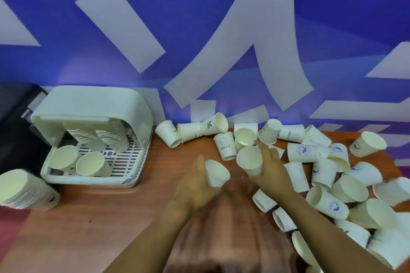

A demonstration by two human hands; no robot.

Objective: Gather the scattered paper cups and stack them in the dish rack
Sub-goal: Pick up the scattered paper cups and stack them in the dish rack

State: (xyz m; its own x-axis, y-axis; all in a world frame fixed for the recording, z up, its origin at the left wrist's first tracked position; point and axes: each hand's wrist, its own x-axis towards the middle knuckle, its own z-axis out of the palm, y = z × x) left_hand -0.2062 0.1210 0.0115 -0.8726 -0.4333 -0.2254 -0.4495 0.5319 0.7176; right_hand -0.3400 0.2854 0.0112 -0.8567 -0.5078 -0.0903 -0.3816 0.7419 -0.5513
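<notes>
Here both hands are raised, left hand [195, 180] and right hand [271, 167] each gripping a paper cup [216, 173].

Both hands hold 1 cup each: left hand [195, 180] w/ cup [217, 174], right hand [271, 167] w/ another cup [250, 159].

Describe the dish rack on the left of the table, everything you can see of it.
The dish rack is pale white-green plastic and sits on the wooden table against the blue wall. Its domed lid is swung up and back, leaving the front open. The floor is a slotted white tray. Inside, two long nested stacks of paper cups lean at the back, and two shorter ones lie in front, mouths toward the camera. Neither hand touches it.
</notes>
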